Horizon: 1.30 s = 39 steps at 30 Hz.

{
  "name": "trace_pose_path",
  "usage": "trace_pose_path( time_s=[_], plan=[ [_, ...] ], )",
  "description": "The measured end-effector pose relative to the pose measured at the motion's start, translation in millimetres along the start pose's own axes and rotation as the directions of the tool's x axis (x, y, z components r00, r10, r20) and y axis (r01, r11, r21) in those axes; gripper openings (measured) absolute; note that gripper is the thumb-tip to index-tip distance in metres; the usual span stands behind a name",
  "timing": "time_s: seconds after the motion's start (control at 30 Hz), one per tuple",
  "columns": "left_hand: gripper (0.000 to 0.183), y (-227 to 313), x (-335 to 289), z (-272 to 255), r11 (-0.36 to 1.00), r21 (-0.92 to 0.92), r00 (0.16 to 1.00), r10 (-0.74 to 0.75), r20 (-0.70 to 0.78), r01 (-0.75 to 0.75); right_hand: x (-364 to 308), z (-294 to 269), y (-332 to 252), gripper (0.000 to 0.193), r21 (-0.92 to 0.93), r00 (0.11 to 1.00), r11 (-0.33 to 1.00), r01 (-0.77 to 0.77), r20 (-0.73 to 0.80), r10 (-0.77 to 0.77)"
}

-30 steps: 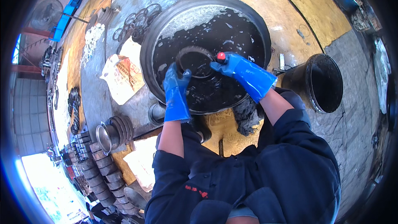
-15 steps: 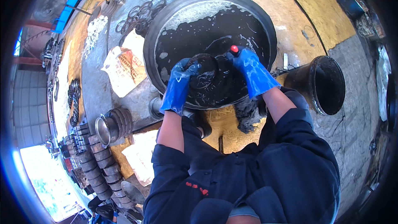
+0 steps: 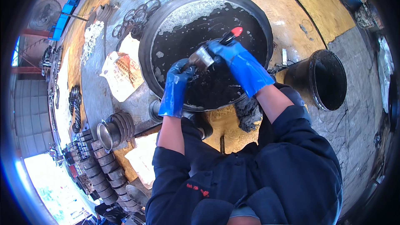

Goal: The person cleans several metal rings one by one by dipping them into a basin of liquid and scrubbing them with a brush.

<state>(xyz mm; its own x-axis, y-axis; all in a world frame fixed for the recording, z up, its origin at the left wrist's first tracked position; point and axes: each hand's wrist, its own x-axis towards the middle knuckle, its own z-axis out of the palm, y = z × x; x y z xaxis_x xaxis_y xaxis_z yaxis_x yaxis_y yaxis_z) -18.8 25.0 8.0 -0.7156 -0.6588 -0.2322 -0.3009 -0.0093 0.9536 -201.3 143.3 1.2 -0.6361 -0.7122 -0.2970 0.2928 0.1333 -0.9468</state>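
Observation:
A wide round black tub (image 3: 145, 54) of dark liquid with pale foam at its far side stands in front of me. Over it, my right hand (image 3: 227, 56), in a blue rubber glove, grips a flat paintbrush (image 3: 205, 57) with a metal band and a red-tipped black handle. The bristles point left, toward my other hand. My left hand (image 3: 176, 85), gloved the same way, is closed over the tub's near left part. Its fingertips are dark and wet, close to the bristles; what they hold cannot be made out against the liquid.
A black bucket (image 3: 316, 81) stands at the right. Left of the tub lie a printed paper sack (image 3: 123, 75) and a heap of dark rings (image 3: 135, 18). Stacked round metal parts (image 3: 110, 135) stand at the lower left. A dark shaggy clump (image 3: 248, 114) sits below the tub.
My right hand has lifted and turned, bringing the brush's metal band into view. The dark round part by my left hand no longer shows clearly. My left hand has shifted slightly left.

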Motion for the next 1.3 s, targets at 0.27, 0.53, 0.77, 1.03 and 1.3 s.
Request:
trace_pose_path(
  time_s=[0.27,0.53,0.77,1.03,1.3],
  plan=[
    [0.025,-22,8,-35,0.864,-0.503,0.989,-0.043,-0.140,-0.034,-29,-29,-11,0.044,-0.107,0.961,0.956,-0.274,-0.068,0.268],
    [0.023,-5,-3,-21,0.842,-0.531,0.977,-0.183,-0.110,0.097,3,-16,27,0.036,-0.626,0.961,0.748,0.218,0.003,-0.278],
    [0.033,-20,1,-14,0.822,-0.568,0.999,-0.025,0.044,0.046,-11,24,3,0.029,-0.238,0.674,0.644,0.727,0.427,-0.603],
    [0.026,-1,2,-13,0.802,-0.566,0.962,-0.266,-0.052,0.191,4,4,35,0.028,-0.441,0.940,0.833,0.333,0.086,-0.331],
    [0.025,-9,6,-19,0.847,-0.526,0.960,-0.209,-0.188,0.081,-1,8,49,0.030,-0.414,0.978,0.898,-0.149,0.071,0.195]
  ],
)
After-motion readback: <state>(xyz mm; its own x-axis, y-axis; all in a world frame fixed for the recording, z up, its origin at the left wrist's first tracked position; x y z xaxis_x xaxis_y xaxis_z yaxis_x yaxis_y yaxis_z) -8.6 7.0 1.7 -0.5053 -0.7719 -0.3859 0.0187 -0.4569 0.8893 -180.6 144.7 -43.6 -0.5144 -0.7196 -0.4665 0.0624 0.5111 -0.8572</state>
